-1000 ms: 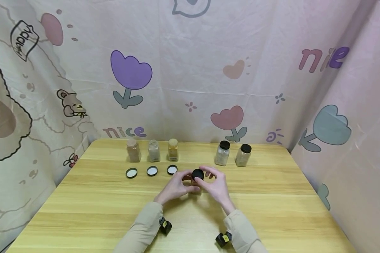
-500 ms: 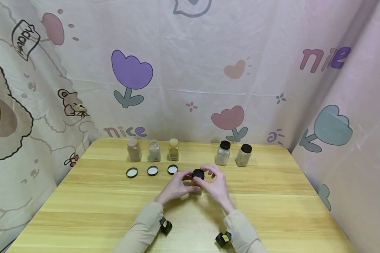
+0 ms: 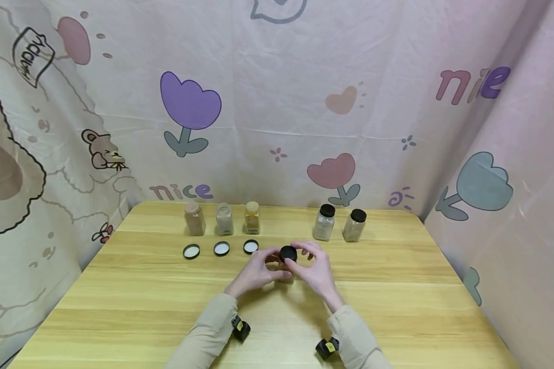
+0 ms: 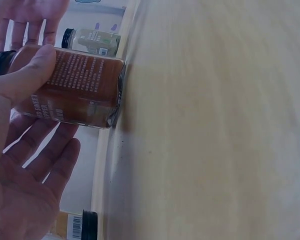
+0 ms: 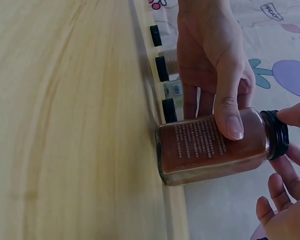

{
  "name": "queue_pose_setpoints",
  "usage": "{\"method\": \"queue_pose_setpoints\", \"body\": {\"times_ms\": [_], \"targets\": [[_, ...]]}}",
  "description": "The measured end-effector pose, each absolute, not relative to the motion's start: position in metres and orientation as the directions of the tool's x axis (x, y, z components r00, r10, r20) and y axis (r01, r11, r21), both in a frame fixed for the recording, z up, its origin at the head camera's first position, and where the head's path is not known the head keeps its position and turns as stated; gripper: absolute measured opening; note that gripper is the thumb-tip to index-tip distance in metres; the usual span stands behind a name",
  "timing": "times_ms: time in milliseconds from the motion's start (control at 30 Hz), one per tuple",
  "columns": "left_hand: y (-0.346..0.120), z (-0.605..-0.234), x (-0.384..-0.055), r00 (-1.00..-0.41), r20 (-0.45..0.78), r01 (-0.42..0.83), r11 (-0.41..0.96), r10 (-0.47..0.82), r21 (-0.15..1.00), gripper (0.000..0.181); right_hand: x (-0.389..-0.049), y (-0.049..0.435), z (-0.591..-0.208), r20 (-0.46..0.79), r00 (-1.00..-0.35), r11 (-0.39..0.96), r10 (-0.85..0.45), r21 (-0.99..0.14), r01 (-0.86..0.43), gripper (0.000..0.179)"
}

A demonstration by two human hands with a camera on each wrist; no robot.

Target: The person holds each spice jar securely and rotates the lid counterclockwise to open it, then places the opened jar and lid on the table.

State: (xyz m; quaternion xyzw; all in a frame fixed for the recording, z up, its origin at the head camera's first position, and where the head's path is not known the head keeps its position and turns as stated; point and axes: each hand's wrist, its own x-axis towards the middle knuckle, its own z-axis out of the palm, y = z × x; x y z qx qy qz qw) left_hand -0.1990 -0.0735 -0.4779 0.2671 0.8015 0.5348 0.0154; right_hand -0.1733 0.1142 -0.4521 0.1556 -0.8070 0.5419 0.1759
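A square glass spice jar (image 4: 82, 87) of reddish-brown powder stands upright on the table, white print on its side. My left hand (image 3: 256, 272) grips its body, with the thumb (image 5: 231, 117) flat across the near face and the fingers behind. The black screw lid (image 3: 288, 254) sits on the jar's neck. My right hand (image 3: 317, 270) pinches this lid between thumb and fingertips, its other fingers loosely bent. In the head view, both hands cover most of the jar's body.
At the back left stand three lidless jars: pinkish-brown (image 3: 195, 220), pale (image 3: 224, 220) and yellow (image 3: 252, 219). Before them lie three upturned lids, left (image 3: 191, 251), middle (image 3: 221, 248) and right (image 3: 251, 247). Two black-capped jars, one pale (image 3: 324, 225) and one beige (image 3: 354, 228), stand back right.
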Motion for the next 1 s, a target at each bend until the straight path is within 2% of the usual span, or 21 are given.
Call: {"method": "queue_pose_setpoints", "body": {"times_ms": [233, 533, 1000], "targets": [[-0.0749, -0.4776, -0.1990, -0.858, 0.253, 0.403, 0.281, 0.447, 0.871, 0.041, -0.1730, 0.1097, -0.4504, 0.437, -0.898, 0.381, -0.050, -0.823, -0.421, 0.046], [-0.0744, -0.4782, -0.1991, -0.861, 0.241, 0.398, 0.300, 0.447, 0.867, 0.042, -0.1733, 0.1048, -0.4508, 0.402, -0.916, 0.390, -0.002, -0.843, -0.370, 0.035], [-0.0750, -0.4785, -0.1994, -0.857, 0.252, 0.409, 0.297, 0.449, 0.863, 0.041, -0.1747, 0.1091, -0.4493, 0.402, -0.913, 0.352, -0.074, -0.846, -0.401, 0.035]]}}
